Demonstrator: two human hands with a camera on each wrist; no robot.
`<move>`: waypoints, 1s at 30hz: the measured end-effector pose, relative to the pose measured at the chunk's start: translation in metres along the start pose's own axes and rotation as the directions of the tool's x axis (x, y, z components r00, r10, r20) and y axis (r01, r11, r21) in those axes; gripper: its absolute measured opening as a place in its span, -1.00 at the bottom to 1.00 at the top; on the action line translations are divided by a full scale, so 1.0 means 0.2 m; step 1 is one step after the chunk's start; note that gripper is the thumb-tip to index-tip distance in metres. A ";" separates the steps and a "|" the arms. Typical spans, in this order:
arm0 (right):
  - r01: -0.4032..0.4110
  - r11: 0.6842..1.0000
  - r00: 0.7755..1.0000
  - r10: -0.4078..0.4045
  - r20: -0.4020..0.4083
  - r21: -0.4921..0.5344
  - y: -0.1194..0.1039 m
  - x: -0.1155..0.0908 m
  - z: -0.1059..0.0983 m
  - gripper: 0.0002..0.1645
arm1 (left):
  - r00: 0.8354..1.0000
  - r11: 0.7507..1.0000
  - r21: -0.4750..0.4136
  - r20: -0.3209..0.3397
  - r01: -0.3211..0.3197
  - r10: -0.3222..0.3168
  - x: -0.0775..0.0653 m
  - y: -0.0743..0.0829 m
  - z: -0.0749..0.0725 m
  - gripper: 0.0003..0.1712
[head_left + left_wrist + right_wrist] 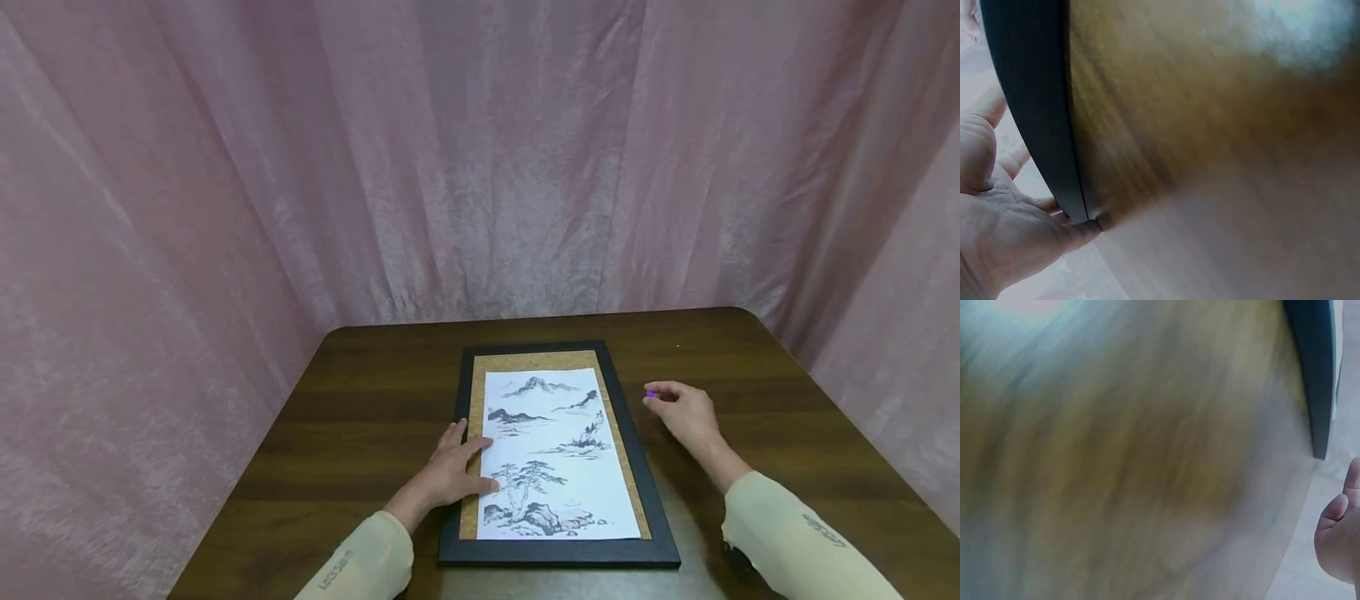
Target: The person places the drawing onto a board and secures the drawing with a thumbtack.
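A black-framed cork board lies flat on the table. On it is a white sheet of paper printed with mountains and trees in ink style. My left hand rests spread over the board's left side, with thumb and index finger reaching onto the sheet's left edge. To the right of the board, my right hand pinches a small purple pushpin-like piece between thumb and fingertips; most of it is hidden. In the left wrist view, fingers touch the black frame. The right wrist view does not show the pinched piece.
The dark brown wooden table has rounded far corners. Pink curtains hang behind it and along both sides. A tiny pale speck lies on the table near the far right. A dark object shows partly under the right sleeve.
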State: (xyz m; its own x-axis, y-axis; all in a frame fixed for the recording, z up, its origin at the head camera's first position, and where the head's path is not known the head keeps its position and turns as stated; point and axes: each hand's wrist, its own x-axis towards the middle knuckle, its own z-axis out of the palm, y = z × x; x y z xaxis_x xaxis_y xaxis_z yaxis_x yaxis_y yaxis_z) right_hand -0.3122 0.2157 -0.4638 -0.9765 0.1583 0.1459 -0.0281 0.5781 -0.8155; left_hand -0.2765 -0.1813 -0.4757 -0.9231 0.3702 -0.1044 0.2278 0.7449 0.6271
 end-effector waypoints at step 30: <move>-0.059 0.987 0.984 0.032 0.178 0.150 -0.25 0.16 0.33 -0.62 | 1.000 1.000 0.012 -0.006 -0.003 0.003 0.00 0.00 0.01 -0.19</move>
State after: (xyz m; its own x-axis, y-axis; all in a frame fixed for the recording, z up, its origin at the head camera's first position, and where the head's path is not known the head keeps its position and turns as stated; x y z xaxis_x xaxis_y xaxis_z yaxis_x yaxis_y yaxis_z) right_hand -0.3551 0.1391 -0.4544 -0.9993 0.0316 0.0180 -0.0022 0.4411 -0.8975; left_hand -0.2764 -0.1810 -0.4775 -0.9243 0.3690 -0.0974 0.2343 0.7501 0.6184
